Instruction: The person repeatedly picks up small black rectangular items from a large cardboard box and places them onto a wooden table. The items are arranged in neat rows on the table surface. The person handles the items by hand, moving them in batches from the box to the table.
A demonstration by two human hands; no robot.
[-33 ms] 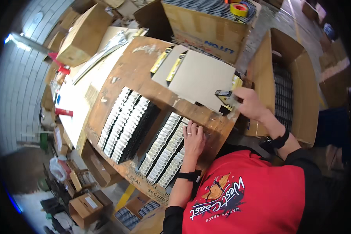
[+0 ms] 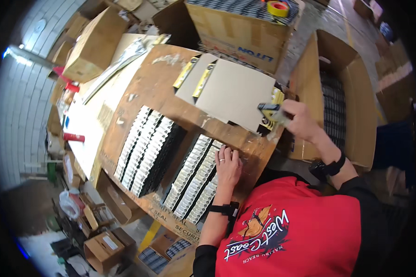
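My left hand (image 2: 229, 170) lies over the upper right end of a block of black pieces with silver tops (image 2: 192, 180), its fingers slightly apart. A second similar block (image 2: 145, 150) stands left of it, also set in rows. My right hand (image 2: 302, 121) is closed on a small black piece with a pale end (image 2: 269, 107), blurred by motion. That piece is held above the right edge of a flat grey cardboard sheet (image 2: 235, 90). Yellow-and-black printed strips (image 2: 203, 81) show along the sheet's left side, and more yellow printed parts (image 2: 277, 96) are beside my right hand.
Everything stands on a worn wooden table (image 2: 143, 87). An open carton (image 2: 309, 78) with stacked dark pieces is at the right. Behind the table, another carton (image 2: 240, 39) carries dark pieces and a yellow tape roll (image 2: 278, 8). A white surface (image 2: 90, 115) adjoins at the left.
The view has shifted slightly. My right hand and the piece in it have moved a little relative to the cardboard sheet. My left hand stays on the block.
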